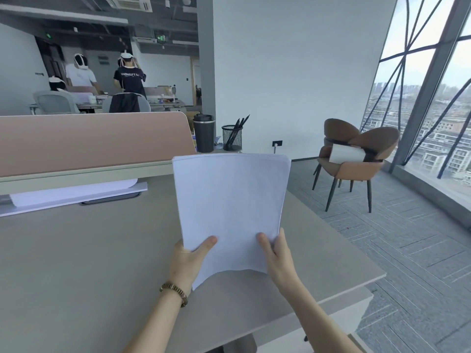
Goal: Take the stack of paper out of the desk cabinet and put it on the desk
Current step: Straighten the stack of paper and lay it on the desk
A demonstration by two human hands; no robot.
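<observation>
The stack of paper (230,207) is plain white, blank on the face that shows, its sheets squared up so the top edge shows only a thin layering. It is held off the tabletop (76,250), tilted up with its top edge leaning away, over the right part of the surface near the right edge. Its bottom edge sags into an upward arch between the two lower corners, where it is gripped.

Both hands, left hand (188,258) and right hand (276,256), grip the stack of paper (230,205) by its lower edge, raised above the grey surface (76,250).
</observation>
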